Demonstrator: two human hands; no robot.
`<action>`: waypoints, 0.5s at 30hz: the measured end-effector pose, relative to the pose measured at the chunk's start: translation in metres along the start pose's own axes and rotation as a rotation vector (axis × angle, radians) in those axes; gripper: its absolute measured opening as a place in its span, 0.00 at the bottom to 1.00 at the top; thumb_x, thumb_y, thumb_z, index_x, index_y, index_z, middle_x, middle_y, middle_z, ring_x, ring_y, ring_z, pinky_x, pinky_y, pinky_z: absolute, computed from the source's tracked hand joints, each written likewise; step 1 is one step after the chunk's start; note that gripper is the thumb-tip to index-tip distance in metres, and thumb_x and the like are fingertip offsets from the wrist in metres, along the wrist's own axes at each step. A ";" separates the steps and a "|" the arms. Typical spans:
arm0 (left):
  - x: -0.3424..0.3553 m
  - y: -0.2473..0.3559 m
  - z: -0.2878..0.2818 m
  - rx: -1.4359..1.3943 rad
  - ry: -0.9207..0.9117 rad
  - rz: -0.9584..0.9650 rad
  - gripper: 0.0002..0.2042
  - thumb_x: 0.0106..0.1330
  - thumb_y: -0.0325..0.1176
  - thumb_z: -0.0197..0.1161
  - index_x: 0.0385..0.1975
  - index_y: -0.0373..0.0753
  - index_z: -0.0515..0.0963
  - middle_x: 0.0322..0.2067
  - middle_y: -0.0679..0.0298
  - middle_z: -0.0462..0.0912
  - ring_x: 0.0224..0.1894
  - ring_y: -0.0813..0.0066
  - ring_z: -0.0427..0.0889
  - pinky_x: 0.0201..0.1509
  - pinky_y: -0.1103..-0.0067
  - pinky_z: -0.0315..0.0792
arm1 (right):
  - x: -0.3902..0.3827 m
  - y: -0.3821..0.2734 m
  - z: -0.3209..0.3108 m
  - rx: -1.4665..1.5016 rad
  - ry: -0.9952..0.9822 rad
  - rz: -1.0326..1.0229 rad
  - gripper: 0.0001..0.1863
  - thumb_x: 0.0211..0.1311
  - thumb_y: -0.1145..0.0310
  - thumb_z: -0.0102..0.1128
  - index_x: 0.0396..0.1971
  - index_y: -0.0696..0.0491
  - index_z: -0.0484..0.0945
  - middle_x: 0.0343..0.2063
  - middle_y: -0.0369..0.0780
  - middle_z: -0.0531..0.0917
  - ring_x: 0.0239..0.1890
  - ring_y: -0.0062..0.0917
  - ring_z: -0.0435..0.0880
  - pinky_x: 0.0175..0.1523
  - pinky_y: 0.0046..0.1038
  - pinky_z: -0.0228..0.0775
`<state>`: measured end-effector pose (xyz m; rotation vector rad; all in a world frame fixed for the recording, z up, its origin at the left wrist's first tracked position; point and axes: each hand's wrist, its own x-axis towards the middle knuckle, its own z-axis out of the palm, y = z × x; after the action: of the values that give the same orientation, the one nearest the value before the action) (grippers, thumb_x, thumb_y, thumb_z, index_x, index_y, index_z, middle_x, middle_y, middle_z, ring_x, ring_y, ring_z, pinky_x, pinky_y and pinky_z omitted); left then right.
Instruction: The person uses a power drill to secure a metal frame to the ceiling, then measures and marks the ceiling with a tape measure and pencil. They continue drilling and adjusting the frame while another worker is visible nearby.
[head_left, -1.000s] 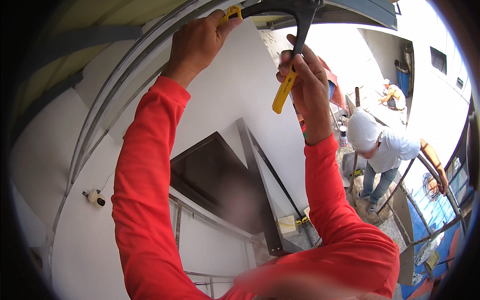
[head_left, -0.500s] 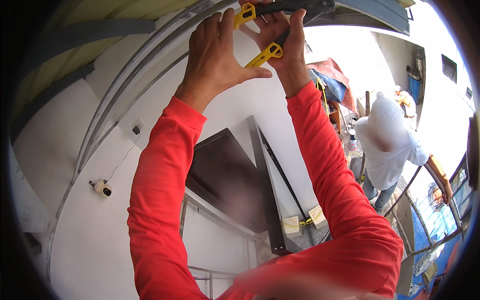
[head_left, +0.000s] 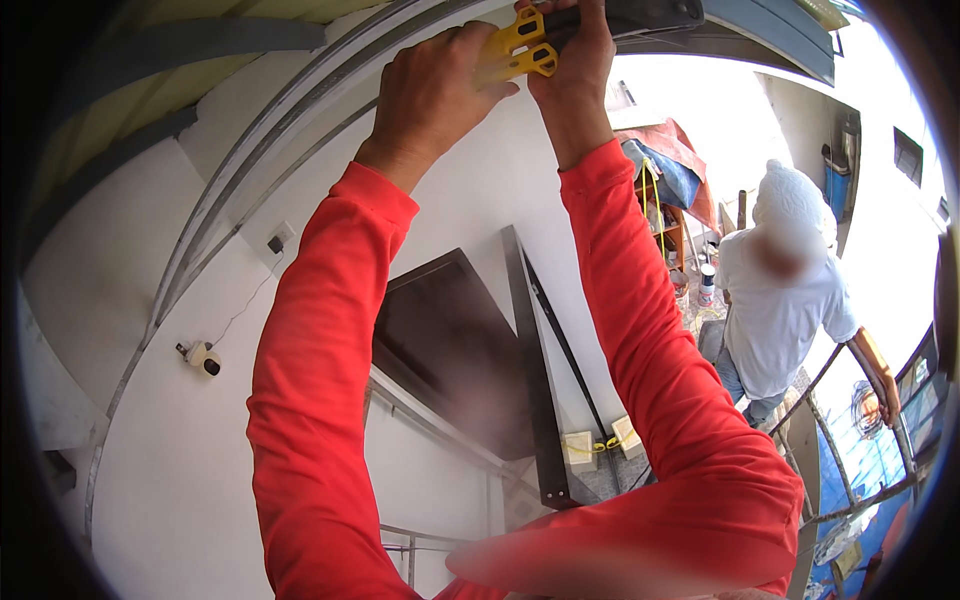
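Overhead, near the top edge, is a two-handled squeeze tool, black with yellow handle ends; its exact kind is not clear. The yellow ends lie close together. My left hand is closed around them from the left. My right hand grips the black part of the handles, with its upper fingers partly cut off by the picture's edge. The tool's broad black head points right, close to a grey metal beam. What the head touches is out of view.
Curved metal rails run up the left side. A white camera hangs on the wall by its cord. Below my arms are a dark panel and a dark beam. A person in white stands right, beside metal railings.
The tool's handles were spread apart and are now squeezed together. My left hand, loosely open before, has closed around the yellow ends. The person at right shifted slightly in view.
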<state>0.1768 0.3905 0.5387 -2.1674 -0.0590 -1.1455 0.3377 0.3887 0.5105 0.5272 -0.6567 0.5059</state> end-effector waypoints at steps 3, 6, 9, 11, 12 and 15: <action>0.011 -0.010 0.004 -0.267 -0.060 -0.036 0.25 0.61 0.55 0.74 0.45 0.39 0.81 0.29 0.60 0.87 0.30 0.63 0.87 0.37 0.68 0.78 | 0.001 -0.007 -0.007 -0.106 -0.047 0.068 0.19 0.68 0.52 0.69 0.25 0.50 0.79 0.22 0.38 0.83 0.28 0.29 0.88 0.36 0.29 0.81; 0.023 -0.013 0.010 -0.229 -0.264 -0.257 0.30 0.69 0.65 0.59 0.40 0.37 0.81 0.25 0.58 0.84 0.27 0.62 0.84 0.32 0.66 0.73 | 0.001 -0.008 -0.009 -0.211 -0.108 0.096 0.20 0.72 0.49 0.62 0.36 0.53 0.81 0.35 0.42 0.87 0.40 0.29 0.88 0.44 0.31 0.81; 0.025 -0.008 0.013 -0.116 -0.158 -0.245 0.28 0.73 0.61 0.57 0.36 0.36 0.78 0.24 0.56 0.82 0.26 0.57 0.82 0.32 0.65 0.73 | -0.014 -0.022 -0.011 -0.378 -0.097 0.121 0.23 0.76 0.53 0.57 0.58 0.56 0.72 0.48 0.44 0.84 0.47 0.30 0.87 0.48 0.33 0.80; 0.023 -0.005 0.013 -0.043 -0.135 -0.216 0.27 0.75 0.61 0.55 0.35 0.37 0.77 0.23 0.55 0.81 0.26 0.55 0.82 0.32 0.65 0.73 | -0.048 -0.040 -0.022 -0.484 -0.108 0.126 0.27 0.77 0.56 0.57 0.66 0.57 0.67 0.49 0.44 0.83 0.46 0.29 0.86 0.47 0.32 0.80; 0.022 -0.004 0.013 -0.013 -0.140 -0.206 0.27 0.76 0.60 0.54 0.35 0.37 0.76 0.23 0.55 0.80 0.26 0.54 0.81 0.32 0.64 0.73 | -0.066 -0.054 -0.030 -0.498 -0.208 0.111 0.27 0.77 0.56 0.58 0.65 0.58 0.68 0.46 0.43 0.84 0.43 0.28 0.86 0.45 0.30 0.79; 0.021 -0.002 0.012 0.061 -0.059 -0.139 0.27 0.74 0.61 0.54 0.33 0.39 0.77 0.22 0.58 0.84 0.27 0.54 0.87 0.32 0.64 0.80 | -0.106 -0.103 -0.055 -0.629 -0.162 0.169 0.25 0.78 0.67 0.55 0.68 0.60 0.66 0.43 0.40 0.81 0.38 0.20 0.78 0.46 0.24 0.71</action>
<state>0.1979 0.3931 0.5508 -2.1700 -0.2705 -1.1411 0.3496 0.3156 0.3719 -0.0835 -0.9715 0.3872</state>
